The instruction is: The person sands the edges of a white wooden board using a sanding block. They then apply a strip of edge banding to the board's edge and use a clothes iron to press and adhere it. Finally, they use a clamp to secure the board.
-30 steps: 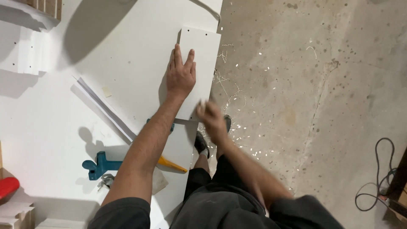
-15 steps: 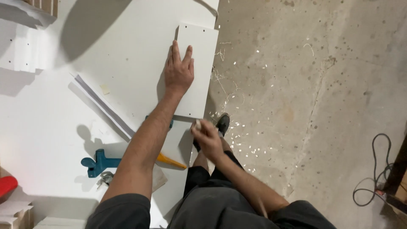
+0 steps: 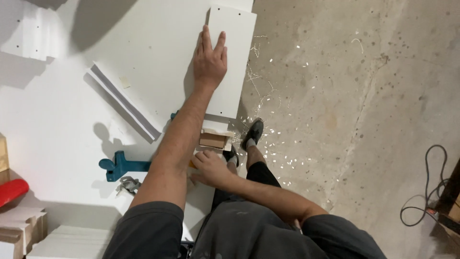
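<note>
Both hands are in view from the head camera. Left hand (image 3: 209,60) lies flat, palm down, fingers stretched and slightly spread, pressing on the white board (image 3: 235,29); it grips nothing. Right hand (image 3: 211,169) sits near the desk edge, just below the small wooden block (image 3: 213,139); its fingers are loosely curled, and whether they hold anything cannot be told.

The white board is taken as the landmark. It is a narrow rectangular panel lying on the white desk (image 3: 57,120), along the desk's right edge, with small holes near its far end. The wooden block sits just past the board's near end, touching or almost touching it. To the left of the board, a long white strip (image 3: 124,103) with a grey edge lies at a slant on the desk. Further left and nearer the person lies a blue clamp (image 3: 117,166), with a small metal part (image 3: 128,183) just beside it. A red object (image 3: 12,191) shows well to the left of the board, at the frame edge.

Right of the board is a concrete floor (image 3: 359,96) scattered with pale chips and shavings. A dark shoe (image 3: 252,134) stands on the floor near the board's near end. A black cable (image 3: 424,192) lies on the floor, well to the right.
</note>
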